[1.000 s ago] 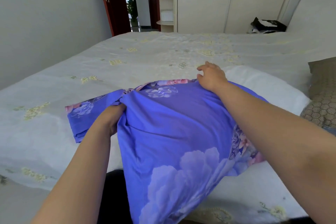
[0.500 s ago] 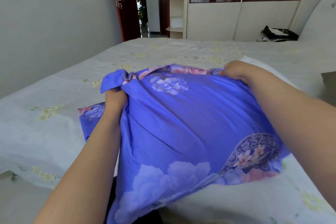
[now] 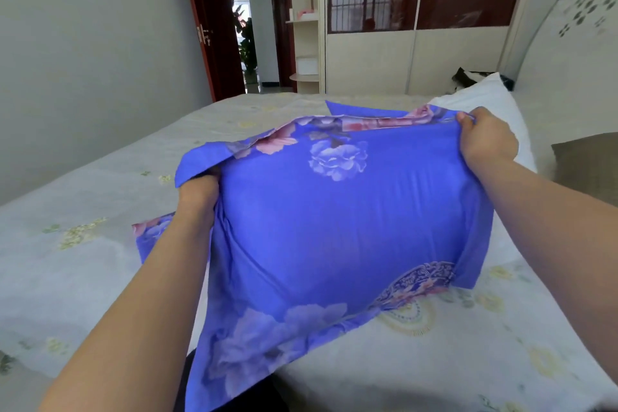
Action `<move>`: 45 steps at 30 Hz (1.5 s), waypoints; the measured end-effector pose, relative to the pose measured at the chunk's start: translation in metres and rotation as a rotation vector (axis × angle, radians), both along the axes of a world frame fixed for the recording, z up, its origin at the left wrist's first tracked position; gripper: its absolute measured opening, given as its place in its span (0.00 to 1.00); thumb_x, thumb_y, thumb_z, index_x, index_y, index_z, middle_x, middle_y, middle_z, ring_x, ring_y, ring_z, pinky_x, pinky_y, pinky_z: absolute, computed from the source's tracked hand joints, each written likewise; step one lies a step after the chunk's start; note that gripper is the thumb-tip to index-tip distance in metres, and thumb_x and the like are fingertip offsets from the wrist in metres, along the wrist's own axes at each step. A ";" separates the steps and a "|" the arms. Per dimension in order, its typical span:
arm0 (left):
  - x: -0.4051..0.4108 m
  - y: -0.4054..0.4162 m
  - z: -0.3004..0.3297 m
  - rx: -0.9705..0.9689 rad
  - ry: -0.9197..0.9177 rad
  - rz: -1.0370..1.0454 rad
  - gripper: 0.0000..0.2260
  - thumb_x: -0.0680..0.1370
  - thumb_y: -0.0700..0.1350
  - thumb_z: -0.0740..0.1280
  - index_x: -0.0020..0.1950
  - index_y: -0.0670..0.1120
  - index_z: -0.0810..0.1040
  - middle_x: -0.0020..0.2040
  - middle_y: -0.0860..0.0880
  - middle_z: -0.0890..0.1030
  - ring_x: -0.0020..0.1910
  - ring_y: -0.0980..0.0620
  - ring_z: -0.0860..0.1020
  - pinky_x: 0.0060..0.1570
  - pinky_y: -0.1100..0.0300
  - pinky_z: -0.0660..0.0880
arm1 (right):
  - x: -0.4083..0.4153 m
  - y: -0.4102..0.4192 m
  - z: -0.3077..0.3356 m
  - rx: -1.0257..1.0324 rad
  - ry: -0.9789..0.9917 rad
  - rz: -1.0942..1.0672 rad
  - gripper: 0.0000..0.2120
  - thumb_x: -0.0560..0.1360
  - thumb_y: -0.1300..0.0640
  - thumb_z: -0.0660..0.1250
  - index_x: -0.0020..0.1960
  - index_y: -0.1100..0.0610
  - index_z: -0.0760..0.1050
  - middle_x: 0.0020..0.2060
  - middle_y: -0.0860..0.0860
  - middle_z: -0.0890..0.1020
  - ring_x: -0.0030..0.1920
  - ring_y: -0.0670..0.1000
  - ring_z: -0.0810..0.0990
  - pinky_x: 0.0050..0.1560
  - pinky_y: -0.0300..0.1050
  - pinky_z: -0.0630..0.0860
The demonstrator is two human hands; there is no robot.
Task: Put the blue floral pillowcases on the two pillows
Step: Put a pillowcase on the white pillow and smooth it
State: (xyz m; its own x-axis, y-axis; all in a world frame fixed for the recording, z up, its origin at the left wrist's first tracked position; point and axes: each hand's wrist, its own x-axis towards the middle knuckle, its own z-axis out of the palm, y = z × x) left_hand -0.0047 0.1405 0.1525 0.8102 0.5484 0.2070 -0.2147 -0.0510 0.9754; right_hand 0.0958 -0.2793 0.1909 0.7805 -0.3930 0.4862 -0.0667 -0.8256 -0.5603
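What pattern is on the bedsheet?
The bedsheet is pale white with faint yellow-green flowers, seen in the head view.

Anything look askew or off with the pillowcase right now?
The pillowcase sits unevenly: its near-left corner hangs limp and unfilled off the bed edge. The left hand and right hand grip its far edge. No damage visible.

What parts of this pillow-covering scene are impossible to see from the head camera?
- Pillow inside the blue floral pillowcase: wholly covered by the fabric.
- Left hand: its fingertips are tucked under a fold of cloth.
- Second blue floral pillowcase: mostly behind the left forearm.
- White pillow: partly behind the right hand.
- Brown cushion: cut off by the right edge.
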 end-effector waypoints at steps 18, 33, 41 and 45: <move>-0.047 -0.057 -0.097 0.562 0.557 0.245 0.29 0.79 0.61 0.54 0.75 0.48 0.55 0.69 0.35 0.65 0.65 0.34 0.67 0.61 0.44 0.65 | -0.019 0.027 -0.110 0.286 0.487 0.377 0.20 0.80 0.47 0.59 0.44 0.64 0.75 0.41 0.58 0.76 0.47 0.59 0.76 0.44 0.44 0.66; -0.088 -0.108 -0.126 1.377 0.119 0.178 0.38 0.65 0.71 0.58 0.67 0.47 0.71 0.68 0.42 0.72 0.63 0.38 0.73 0.59 0.42 0.69 | -0.057 0.020 -0.161 1.131 0.525 0.119 0.37 0.70 0.31 0.63 0.64 0.61 0.70 0.55 0.59 0.79 0.52 0.62 0.80 0.50 0.52 0.78; -0.088 -0.102 -0.120 1.533 0.146 0.200 0.39 0.58 0.32 0.69 0.69 0.49 0.70 0.50 0.44 0.81 0.38 0.41 0.78 0.36 0.53 0.75 | -0.068 0.032 -0.131 1.005 0.300 0.266 0.12 0.79 0.54 0.62 0.53 0.63 0.75 0.41 0.61 0.79 0.36 0.58 0.78 0.40 0.53 0.78; -0.086 -0.080 -0.056 1.400 0.010 0.391 0.25 0.63 0.35 0.63 0.60 0.45 0.78 0.40 0.43 0.81 0.37 0.41 0.78 0.39 0.51 0.72 | -0.099 0.052 -0.067 0.867 0.003 0.441 0.09 0.78 0.56 0.61 0.39 0.54 0.74 0.37 0.54 0.79 0.37 0.53 0.77 0.39 0.45 0.73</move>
State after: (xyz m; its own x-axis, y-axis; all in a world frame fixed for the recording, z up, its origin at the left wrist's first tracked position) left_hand -0.0904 0.0606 0.0961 0.6635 0.0877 0.7430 0.0423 -0.9959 0.0797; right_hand -0.0028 -0.2271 0.1243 0.9441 -0.2860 0.1638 0.1474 -0.0780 -0.9860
